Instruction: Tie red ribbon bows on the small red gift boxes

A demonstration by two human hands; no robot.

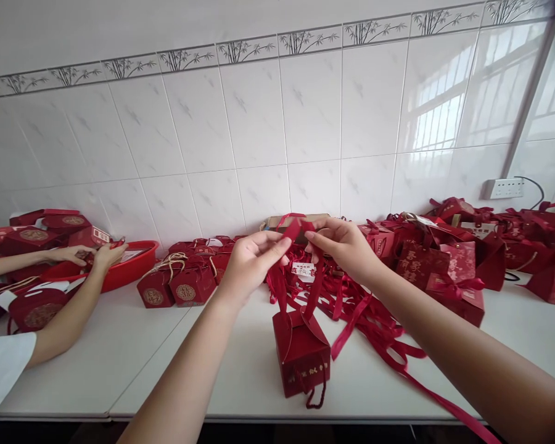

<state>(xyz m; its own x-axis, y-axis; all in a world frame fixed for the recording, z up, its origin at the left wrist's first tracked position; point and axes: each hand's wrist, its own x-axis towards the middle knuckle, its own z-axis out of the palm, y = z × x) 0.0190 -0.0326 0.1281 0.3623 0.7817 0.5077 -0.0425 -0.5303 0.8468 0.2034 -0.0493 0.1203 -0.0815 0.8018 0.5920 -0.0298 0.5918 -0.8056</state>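
A small dark red gift box [305, 354] with gold writing stands near the table's front edge, a cord loop hanging down its front. From its top a red ribbon [312, 290] rises in two strands. My left hand [259, 259] pinches one strand between thumb and fingers. The other strand is pinched in my right hand [342, 243], close beside the left. Both hands are above the box, and the ribbon's ends cross or meet between them; exactly how, I cannot tell. Behind the box lies a tangle of loose red ribbons [351, 308].
On the left, another person's hands [90, 253] handle a red item over a red basin [134, 265]. Red boxes with round gold emblems [194, 287] stand left of centre. More red boxes [457, 265] are heaped on the right. A tiled wall [314, 111] with a socket strip [504, 188] closes the back.
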